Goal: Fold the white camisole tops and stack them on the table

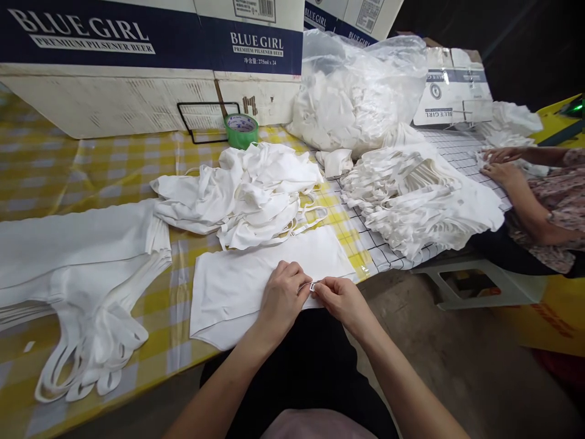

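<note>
My left hand (284, 292) and my right hand (342, 300) meet over the table's front edge, fingertips pinched close together. Between them is a small white strap slider (312, 286) on a thin white strap, and both hands are closed on this strap. Under and behind my hands a white strappy garment, apparently a camisole (242, 283), lies flat. Just beyond it is a crumpled heap of similar white garments (256, 189) with loose straps. At the left a neat stack of white garments (91, 244) lies with its straps hanging toward the front edge.
A green tape roll (243, 130) stands by a black wire frame (187, 125) before a large beer carton (159, 91). Behind at right are a clear plastic bag (361, 91) and a strapped garment pile (420, 195). A co-worker's hands (505, 167) handle white cloth at far right.
</note>
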`<state>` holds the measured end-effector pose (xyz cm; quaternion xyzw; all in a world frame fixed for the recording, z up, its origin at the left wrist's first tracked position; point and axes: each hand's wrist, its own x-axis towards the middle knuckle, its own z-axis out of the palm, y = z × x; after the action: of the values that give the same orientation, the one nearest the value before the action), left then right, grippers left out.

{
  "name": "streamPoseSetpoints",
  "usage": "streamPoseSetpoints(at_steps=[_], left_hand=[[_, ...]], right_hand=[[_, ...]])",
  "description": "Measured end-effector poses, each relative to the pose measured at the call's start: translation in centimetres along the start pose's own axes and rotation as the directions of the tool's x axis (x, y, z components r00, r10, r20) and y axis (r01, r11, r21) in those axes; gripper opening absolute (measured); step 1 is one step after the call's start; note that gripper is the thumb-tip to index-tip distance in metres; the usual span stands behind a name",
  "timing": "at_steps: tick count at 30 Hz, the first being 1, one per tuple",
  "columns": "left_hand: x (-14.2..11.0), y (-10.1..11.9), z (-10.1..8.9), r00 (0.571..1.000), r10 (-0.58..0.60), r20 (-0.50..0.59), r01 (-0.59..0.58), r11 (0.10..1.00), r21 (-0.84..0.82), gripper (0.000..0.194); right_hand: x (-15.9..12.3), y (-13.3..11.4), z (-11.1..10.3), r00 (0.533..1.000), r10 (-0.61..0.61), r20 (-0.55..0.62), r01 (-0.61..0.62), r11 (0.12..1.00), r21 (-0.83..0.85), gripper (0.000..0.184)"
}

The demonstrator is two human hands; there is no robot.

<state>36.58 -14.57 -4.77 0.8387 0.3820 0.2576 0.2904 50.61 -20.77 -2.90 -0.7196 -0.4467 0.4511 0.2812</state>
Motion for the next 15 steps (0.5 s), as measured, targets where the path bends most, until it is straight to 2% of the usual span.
streamPoseSetpoints(at_steps=[9, 12, 15], left_hand=[[-0.2, -0.1, 0.0, 1.000, 0.019, -0.007, -0.019, 0.999, 0.031, 0.007], [-0.5, 0.1, 0.0, 0.996, 0.089, -0.018, -0.086, 0.990, 0.108, 0.023], [-1.0, 0.2, 0.0, 0.984, 0.179, -0.002, -0.176, 0.971, 0.161, 0.017]], right_hand=[[0.1, -0.6, 0.0, 1.000, 0.029, -0.004, -0.029, 0.999, -0.015, 0.030], [0.2, -0.6, -0.1, 1.000, 0.028, -0.002, -0.028, 0.999, -0.026, 0.029], [0.4, -0.5, -0.2, 0.999, 0.036, 0.003, -0.036, 0.999, -0.031, 0.030]])
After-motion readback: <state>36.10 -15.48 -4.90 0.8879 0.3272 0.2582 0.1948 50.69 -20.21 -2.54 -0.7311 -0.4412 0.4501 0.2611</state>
